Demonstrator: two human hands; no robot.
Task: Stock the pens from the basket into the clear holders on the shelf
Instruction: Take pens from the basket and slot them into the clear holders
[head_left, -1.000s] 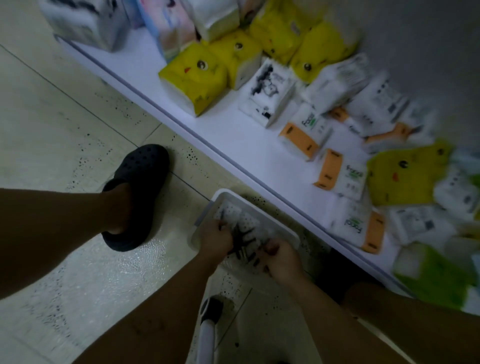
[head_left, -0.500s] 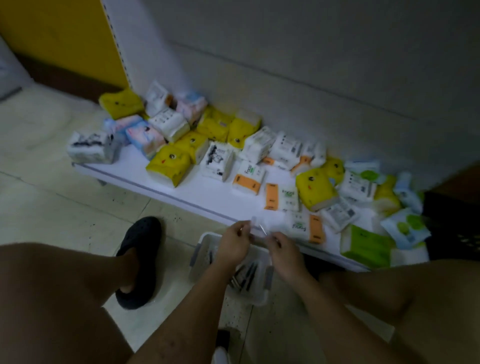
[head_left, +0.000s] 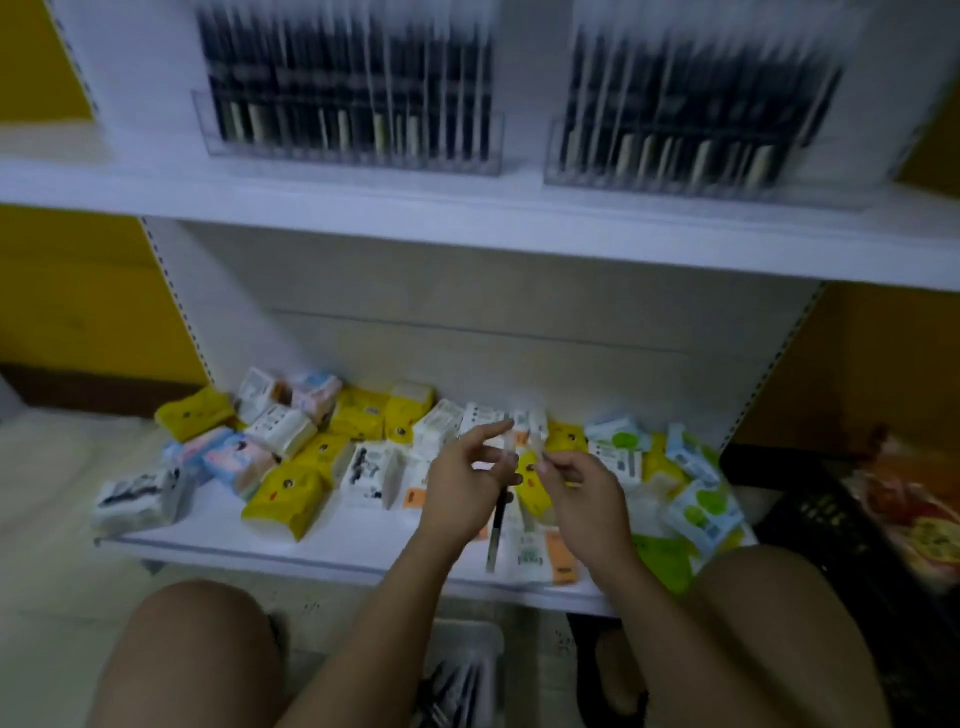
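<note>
Both hands are raised at the centre of the frame, in front of the lower shelf (head_left: 332, 545) with its tissue packs (head_left: 291, 486). The left hand (head_left: 460, 488) holds a pen (head_left: 496, 525) between thumb and curled fingers, with its index finger stretched out. The pen's dark barrel hangs down below the palm and its pale upper end shows above the fingertips. Just right of it, the right hand (head_left: 584, 501) has thumb and forefinger closed in a narrow pinch on a thin clear piece (head_left: 535, 446). The blur hides whether this is a second pen or a cap. The two hands are near each other but not touching. At the bottom centre, between the person's knees, the basket (head_left: 467, 631) stands on the floor with dark pens (head_left: 452, 686) lying in it. Two clear holders sit side by side on the upper shelf (head_left: 467, 223), the left holder (head_left: 348, 140) at top centre and the right holder (head_left: 691, 161) at upper right. Both are packed with upright dark pens and heavily blurred.
</note>
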